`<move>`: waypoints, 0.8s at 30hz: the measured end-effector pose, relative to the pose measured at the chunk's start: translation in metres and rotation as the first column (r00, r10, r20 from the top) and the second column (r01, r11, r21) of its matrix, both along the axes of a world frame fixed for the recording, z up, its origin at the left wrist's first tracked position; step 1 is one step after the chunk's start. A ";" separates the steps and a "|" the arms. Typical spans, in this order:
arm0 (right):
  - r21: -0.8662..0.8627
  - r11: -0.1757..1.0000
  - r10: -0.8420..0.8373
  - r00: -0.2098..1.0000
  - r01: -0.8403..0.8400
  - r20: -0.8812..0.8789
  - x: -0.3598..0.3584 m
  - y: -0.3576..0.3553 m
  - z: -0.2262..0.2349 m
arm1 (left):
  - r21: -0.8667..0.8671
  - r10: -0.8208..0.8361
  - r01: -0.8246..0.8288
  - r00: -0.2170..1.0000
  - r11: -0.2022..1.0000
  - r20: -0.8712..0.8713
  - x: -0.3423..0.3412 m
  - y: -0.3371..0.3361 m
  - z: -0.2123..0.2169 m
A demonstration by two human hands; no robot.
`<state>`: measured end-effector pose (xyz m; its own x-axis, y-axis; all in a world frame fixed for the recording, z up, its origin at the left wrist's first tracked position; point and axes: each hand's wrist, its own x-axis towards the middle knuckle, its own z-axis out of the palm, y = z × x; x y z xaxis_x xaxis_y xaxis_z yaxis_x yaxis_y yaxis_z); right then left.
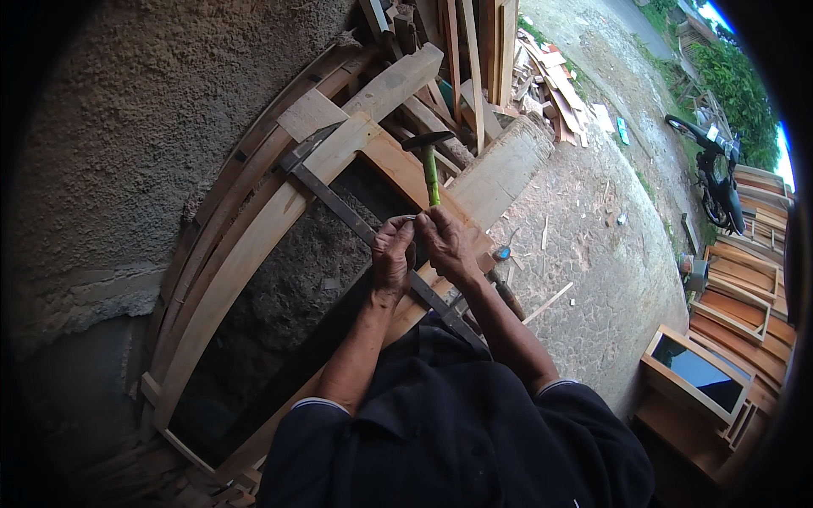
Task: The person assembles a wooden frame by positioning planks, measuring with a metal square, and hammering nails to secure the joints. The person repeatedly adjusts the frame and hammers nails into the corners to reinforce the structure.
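Observation:
My right hand (pixel 446 244) is closed around the lower handle of a hammer (pixel 432 179), which has a green handle and a dark head. The hammer points away from me, above the wooden frame. Close beside it, my left hand (pixel 391 256) is closed, its thumb and fingertips pinched together near my right fingers. Whatever sits in that pinch is too small to make out. Beneath both hands lies a pale wooden frame (pixel 246 264) with a large opening. A long dark metal bar clamp (pixel 337 201) crosses the frame and passes under my hands.
A rough wall (pixel 195 93) rises at the left. Thick boards (pixel 500 173) support the frame's far end. Scrap wood (pixel 555 89) is piled beyond. Wood offcuts litter the concrete floor (pixel 593 245). Stacked wooden frames (pixel 737 288) and a motorcycle (pixel 718 178) stand at the right.

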<state>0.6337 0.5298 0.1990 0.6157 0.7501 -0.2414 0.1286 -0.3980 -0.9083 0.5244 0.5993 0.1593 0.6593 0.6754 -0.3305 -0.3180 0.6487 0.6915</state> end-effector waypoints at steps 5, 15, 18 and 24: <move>0.070 0.997 0.036 0.992 -0.045 0.120 0.011 0.026 0.000 | 0.161 0.126 -0.112 0.989 0.981 -0.078 0.010 0.022 -0.004; 0.173 0.985 0.019 0.999 -0.014 -0.027 0.040 0.059 -0.017 | 0.232 0.042 -0.036 0.999 0.972 -0.022 0.021 0.060 -0.003; 0.216 0.973 -0.012 0.955 0.079 -0.295 0.041 0.064 -0.020 | 0.171 0.110 -0.095 0.991 0.981 -0.079 0.025 0.059 0.000; 0.209 0.973 -0.003 0.906 0.101 -0.424 0.042 0.070 -0.024 | 0.253 0.193 -0.165 0.977 0.953 -0.089 0.038 0.057 -0.009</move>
<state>0.6754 0.6002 0.1751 0.5339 0.7838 -0.3172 -0.2977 -0.1769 -0.9381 0.5626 0.6565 0.1502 0.4887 0.8478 -0.2059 -0.3251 0.3960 0.8588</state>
